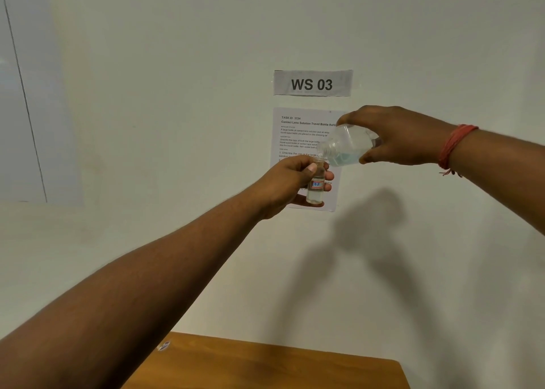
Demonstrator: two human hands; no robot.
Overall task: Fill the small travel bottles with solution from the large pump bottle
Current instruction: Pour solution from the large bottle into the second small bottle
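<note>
We see two bare arms reaching forward and up, well above a wooden table [265, 365], in front of a pale wall. The left hand [290, 182] curls its fingers and thumb around a small travel bottle [316, 186], held upright with its open mouth at the top and clear liquid in its lower part. The right hand [395, 133] grips a larger clear bottle [345, 148] by its base end, tipped so its long axis runs nearly level, neck pointing left and slightly down. That neck sits just above and a little right of the small bottle's mouth (whether the two touch, we cannot tell). We judge pouring is under way; the alignment of neck over mouth is what matters next. A printed sheet [298, 135] and a "WS 03" label [312, 83] hang behind.
</note>
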